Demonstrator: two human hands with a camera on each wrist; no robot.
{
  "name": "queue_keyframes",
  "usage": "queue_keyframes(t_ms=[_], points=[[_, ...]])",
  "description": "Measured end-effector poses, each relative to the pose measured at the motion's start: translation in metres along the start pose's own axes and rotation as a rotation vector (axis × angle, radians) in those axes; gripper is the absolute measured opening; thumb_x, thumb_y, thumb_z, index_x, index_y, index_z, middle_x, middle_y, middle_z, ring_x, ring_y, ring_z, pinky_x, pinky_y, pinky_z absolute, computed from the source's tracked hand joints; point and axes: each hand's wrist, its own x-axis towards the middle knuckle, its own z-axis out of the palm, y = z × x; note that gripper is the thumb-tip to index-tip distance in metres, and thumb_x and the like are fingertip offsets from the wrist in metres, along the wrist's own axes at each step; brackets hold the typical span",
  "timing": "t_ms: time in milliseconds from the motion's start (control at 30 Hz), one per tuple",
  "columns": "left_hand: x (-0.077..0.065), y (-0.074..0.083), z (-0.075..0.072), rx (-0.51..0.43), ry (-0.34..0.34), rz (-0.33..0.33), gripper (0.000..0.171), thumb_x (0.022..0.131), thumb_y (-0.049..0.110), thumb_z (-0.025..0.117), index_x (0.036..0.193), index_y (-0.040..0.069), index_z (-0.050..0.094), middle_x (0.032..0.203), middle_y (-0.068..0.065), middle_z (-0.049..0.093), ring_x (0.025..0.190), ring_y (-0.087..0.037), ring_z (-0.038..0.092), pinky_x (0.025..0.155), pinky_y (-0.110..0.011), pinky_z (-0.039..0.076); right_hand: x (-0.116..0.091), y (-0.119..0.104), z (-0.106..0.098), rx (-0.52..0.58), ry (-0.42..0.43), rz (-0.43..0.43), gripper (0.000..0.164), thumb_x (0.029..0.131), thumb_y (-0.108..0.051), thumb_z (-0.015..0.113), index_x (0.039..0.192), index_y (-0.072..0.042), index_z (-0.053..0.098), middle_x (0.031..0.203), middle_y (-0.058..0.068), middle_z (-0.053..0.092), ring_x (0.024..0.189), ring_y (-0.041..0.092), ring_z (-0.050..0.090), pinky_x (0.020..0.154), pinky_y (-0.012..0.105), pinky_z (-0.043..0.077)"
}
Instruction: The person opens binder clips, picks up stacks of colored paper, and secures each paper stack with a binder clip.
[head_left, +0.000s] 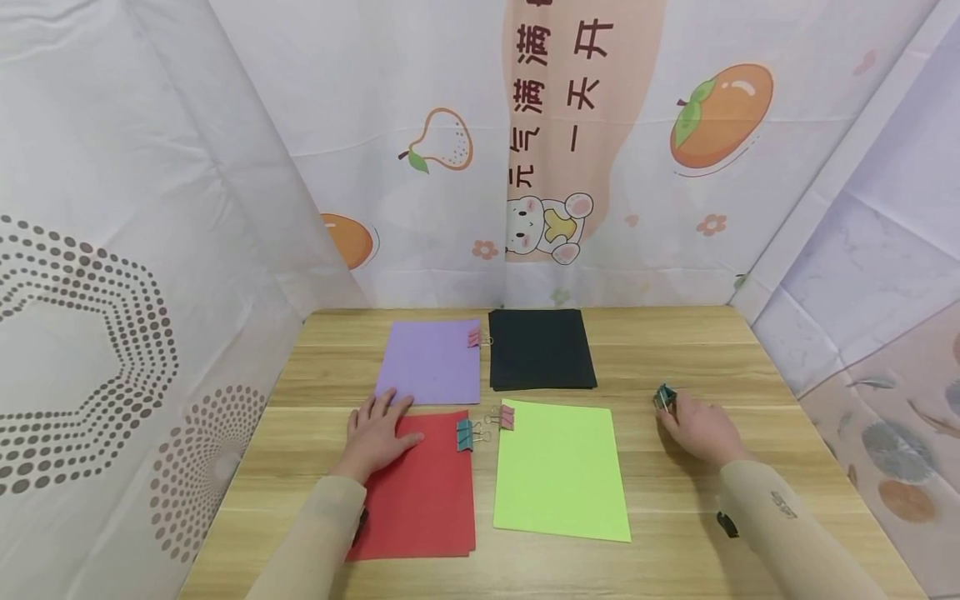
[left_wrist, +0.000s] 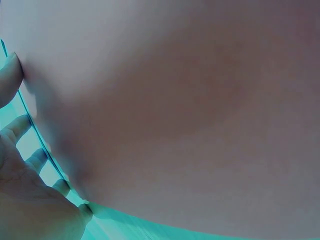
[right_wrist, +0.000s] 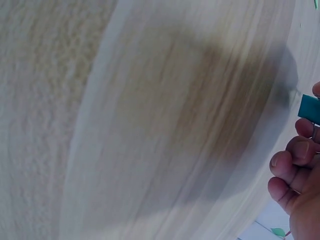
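Observation:
My left hand (head_left: 377, 437) lies over the upper left corner of the red paper stack (head_left: 427, 508), its fingers spread and reaching to the lower edge of the purple paper (head_left: 431, 360). In the left wrist view the left fingers (left_wrist: 37, 159) are apart along a blurred sheet. At the right of the table my right hand (head_left: 701, 427) pinches a teal binder clip (head_left: 664, 397). The same clip (right_wrist: 310, 108) shows at the right edge of the right wrist view. Another teal binder clip (head_left: 465, 435) grips the red stack's right edge.
Beside the red stack lies lime-green paper (head_left: 561, 471) with a pink binder clip (head_left: 507, 417) on its upper left corner. Black paper (head_left: 542, 350) lies behind it. A second pink clip (head_left: 474, 337) holds the purple paper. A printed curtain (head_left: 450, 233) stands behind the wooden table (head_left: 660, 342).

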Motion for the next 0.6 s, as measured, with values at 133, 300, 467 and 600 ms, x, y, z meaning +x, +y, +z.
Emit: queue_keyframes(t_ms=[133,300,467,600], points=[[-0.0003,0.0003,-0.0008,-0.001,-0.004,-0.001,0.075,0.079,0.054,0.065,0.143,0.024,0.038,0.151,-0.01,0.021,0.135,-0.043,0.01,0.101,-0.065,0.004,0.0002,-0.0008,-0.0007,0.002,-0.005,0.008,0.037,0.097,-0.036,0.041,0.075,-0.007,0.043,0.058,0.003,0.045,0.052,0.021,0.043,0.066,0.051,0.04],[-0.0007,0.0006,-0.0013,-0.005,-0.006,-0.003,0.075,0.079,0.054,0.064,0.143,0.024,0.038,0.15,-0.01,0.022,0.135,-0.043,0.01,0.101,-0.065,0.004,0.0007,-0.0019,-0.002,0.011,-0.004,0.016,0.039,0.098,-0.037,0.039,0.076,-0.006,0.044,0.06,0.005,0.049,0.054,0.023,0.048,0.073,0.054,0.038],[-0.0006,0.001,-0.0013,-0.004,-0.003,-0.002,0.074,0.08,0.054,0.064,0.143,0.024,0.038,0.151,-0.009,0.022,0.135,-0.043,0.01,0.102,-0.065,0.005,0.0012,-0.0036,-0.0041,0.028,0.005,0.019,0.038,0.098,-0.037,0.04,0.078,-0.005,0.046,0.063,0.007,0.054,0.058,0.026,0.054,0.077,0.055,0.037],[-0.0004,0.0009,-0.0011,-0.002,-0.001,0.003,0.074,0.08,0.054,0.064,0.143,0.024,0.038,0.151,-0.01,0.021,0.135,-0.043,0.01,0.102,-0.065,0.005,0.001,-0.003,-0.0039,0.024,0.0,0.017,0.039,0.098,-0.037,0.039,0.079,-0.005,0.047,0.062,0.007,0.053,0.057,0.027,0.054,0.078,0.055,0.036]])
